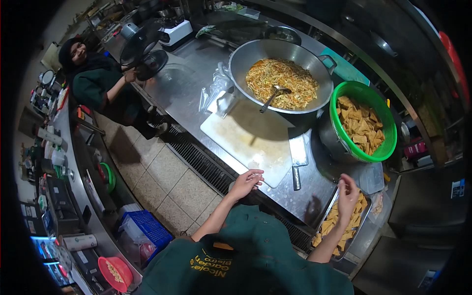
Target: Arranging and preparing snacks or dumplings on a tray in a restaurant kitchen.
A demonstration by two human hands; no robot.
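My left hand [246,184] holds nothing, its fingers loosely bent and apart, at the near corner of a white cutting board [243,138]. My right hand [347,199] is raised above a metal tray [341,257] of golden fried tofu pieces [327,229], also without anything in it. Between the hands, a cleaver [298,156] lies flat beside the board, handle towards me. More fried tofu pieces [359,123] fill a green plastic basket [390,136]. Beyond the board, a large metal wok [239,59] holds noodle filling [282,81] with a ladle [271,101] resting in it.
Clear plastic bags [217,86] and a wide metal blade [225,103] lie at the board's far left. A co-worker [99,83] stands at the table's far left, near black pan lids [152,64]. A blue crate [147,232] and a red bowl [123,271] are on my left.
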